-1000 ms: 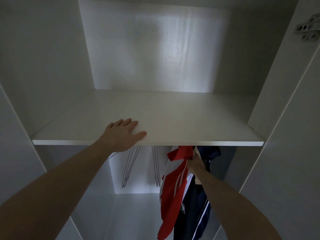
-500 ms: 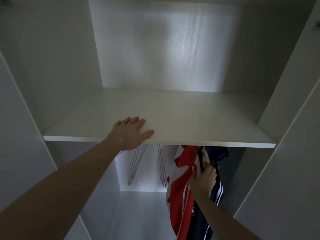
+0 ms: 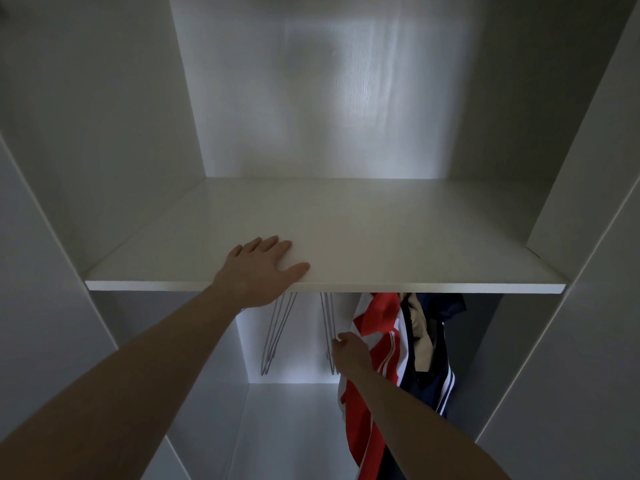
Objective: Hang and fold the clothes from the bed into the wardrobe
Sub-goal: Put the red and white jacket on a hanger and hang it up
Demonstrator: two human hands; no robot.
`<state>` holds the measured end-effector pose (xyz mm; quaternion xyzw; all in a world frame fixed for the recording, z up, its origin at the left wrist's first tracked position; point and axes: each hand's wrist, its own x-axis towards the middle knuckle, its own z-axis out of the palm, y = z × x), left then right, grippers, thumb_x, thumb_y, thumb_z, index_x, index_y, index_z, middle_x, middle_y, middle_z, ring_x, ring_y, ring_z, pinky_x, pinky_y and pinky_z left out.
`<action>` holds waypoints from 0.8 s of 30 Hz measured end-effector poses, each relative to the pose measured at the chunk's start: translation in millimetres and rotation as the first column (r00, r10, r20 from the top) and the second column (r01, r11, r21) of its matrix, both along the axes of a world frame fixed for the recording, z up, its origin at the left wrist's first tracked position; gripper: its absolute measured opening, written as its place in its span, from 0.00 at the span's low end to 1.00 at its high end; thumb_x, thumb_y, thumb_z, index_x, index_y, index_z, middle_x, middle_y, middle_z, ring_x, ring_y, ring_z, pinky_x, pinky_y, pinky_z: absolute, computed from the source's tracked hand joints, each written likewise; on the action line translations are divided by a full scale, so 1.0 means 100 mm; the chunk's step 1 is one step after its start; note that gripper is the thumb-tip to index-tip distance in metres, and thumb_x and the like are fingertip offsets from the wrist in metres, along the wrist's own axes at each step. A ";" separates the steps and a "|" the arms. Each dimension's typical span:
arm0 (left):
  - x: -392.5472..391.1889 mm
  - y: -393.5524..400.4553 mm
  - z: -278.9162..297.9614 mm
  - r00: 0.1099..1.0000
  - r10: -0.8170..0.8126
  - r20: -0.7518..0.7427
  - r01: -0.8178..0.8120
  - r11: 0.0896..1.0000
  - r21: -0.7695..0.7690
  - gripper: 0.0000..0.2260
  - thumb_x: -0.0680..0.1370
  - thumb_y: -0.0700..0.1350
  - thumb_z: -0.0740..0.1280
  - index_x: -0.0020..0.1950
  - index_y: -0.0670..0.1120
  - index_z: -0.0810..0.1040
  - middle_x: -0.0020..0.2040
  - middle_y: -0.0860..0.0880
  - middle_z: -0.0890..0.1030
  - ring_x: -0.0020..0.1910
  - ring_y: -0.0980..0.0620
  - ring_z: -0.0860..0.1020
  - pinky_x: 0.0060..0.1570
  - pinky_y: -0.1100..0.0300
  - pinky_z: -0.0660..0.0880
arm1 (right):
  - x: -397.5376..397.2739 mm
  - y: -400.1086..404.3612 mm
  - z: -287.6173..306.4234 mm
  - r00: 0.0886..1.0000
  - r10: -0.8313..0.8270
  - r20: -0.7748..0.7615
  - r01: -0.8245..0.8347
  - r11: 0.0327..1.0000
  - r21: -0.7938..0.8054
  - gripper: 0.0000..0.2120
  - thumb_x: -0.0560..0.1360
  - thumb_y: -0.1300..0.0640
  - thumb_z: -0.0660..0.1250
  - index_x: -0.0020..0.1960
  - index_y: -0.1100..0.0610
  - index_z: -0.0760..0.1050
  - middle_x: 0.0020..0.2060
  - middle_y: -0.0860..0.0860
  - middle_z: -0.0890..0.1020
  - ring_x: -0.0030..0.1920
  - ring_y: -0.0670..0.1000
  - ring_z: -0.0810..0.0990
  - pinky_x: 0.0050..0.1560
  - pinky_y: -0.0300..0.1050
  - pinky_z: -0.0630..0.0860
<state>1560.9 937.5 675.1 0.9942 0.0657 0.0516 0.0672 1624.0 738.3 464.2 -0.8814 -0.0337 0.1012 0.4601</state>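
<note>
Clothes (image 3: 377, 344) hang under shelf (image 3: 381, 237), right side of wardrobe. Soft, light, probably slippery; best grabbed at shoulders. Left hand (image 3: 258, 271) flat on shelf edge, holding nothing. Right hand (image 3: 349, 353) pinching wire hanger (image 3: 328, 327) beside red top, I think.

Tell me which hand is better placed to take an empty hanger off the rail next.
The right hand, probably: its fingers already touch the nearer empty hangers under the shelf, while the left hand lies flat on top of it.
</note>
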 end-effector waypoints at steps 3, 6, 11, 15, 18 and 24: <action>0.01 0.01 -0.02 1.000 0.006 0.024 -0.006 1.000 -0.007 0.46 0.68 0.79 0.39 0.82 0.60 0.54 0.83 0.56 0.54 0.82 0.50 0.52 0.79 0.46 0.47 | 0.12 0.04 0.00 0.999 -0.019 -0.036 0.018 0.999 -0.032 0.16 0.84 0.56 0.60 0.70 0.59 0.75 0.65 0.55 0.80 0.61 0.53 0.81 0.54 0.35 0.73; 0.02 0.02 -0.05 0.999 0.007 0.040 -0.007 1.000 -0.009 0.44 0.69 0.79 0.41 0.82 0.60 0.55 0.83 0.56 0.55 0.82 0.50 0.53 0.79 0.46 0.48 | 0.19 0.09 -0.02 0.999 -0.008 -0.038 0.005 0.998 -0.065 0.13 0.84 0.58 0.61 0.63 0.61 0.79 0.59 0.56 0.84 0.55 0.53 0.83 0.41 0.31 0.72; 0.05 0.04 -0.08 0.998 -0.004 0.066 0.003 1.000 0.012 0.42 0.72 0.79 0.42 0.82 0.60 0.55 0.83 0.55 0.56 0.81 0.49 0.55 0.79 0.45 0.49 | 0.18 0.17 -0.05 0.999 -0.035 -0.030 0.034 0.999 -0.038 0.09 0.83 0.60 0.62 0.58 0.60 0.79 0.53 0.56 0.83 0.47 0.52 0.80 0.40 0.40 0.74; 0.06 0.05 -0.10 0.997 0.005 0.071 -0.005 1.000 0.004 0.42 0.71 0.79 0.42 0.81 0.60 0.56 0.83 0.56 0.56 0.81 0.49 0.55 0.79 0.45 0.49 | 0.11 0.16 -0.06 0.996 -0.094 -0.004 0.094 0.993 0.072 0.09 0.81 0.65 0.59 0.54 0.58 0.78 0.46 0.54 0.82 0.40 0.53 0.80 0.33 0.41 0.77; 0.07 0.05 -0.10 0.997 0.007 0.072 -0.007 1.000 0.007 0.42 0.71 0.79 0.42 0.81 0.60 0.56 0.83 0.56 0.56 0.81 0.49 0.55 0.79 0.45 0.49 | 0.09 0.13 -0.05 0.996 -0.091 0.025 0.087 0.990 0.108 0.10 0.81 0.66 0.58 0.51 0.58 0.77 0.44 0.53 0.81 0.37 0.50 0.78 0.32 0.36 0.73; 0.06 0.05 -0.08 0.997 0.008 0.078 -0.009 1.000 0.020 0.44 0.70 0.79 0.41 0.81 0.60 0.57 0.82 0.56 0.58 0.81 0.49 0.56 0.79 0.45 0.51 | -0.04 0.01 0.03 0.997 -0.047 0.058 0.039 0.990 0.136 0.10 0.79 0.69 0.58 0.52 0.59 0.77 0.43 0.50 0.80 0.39 0.48 0.77 0.37 0.37 0.74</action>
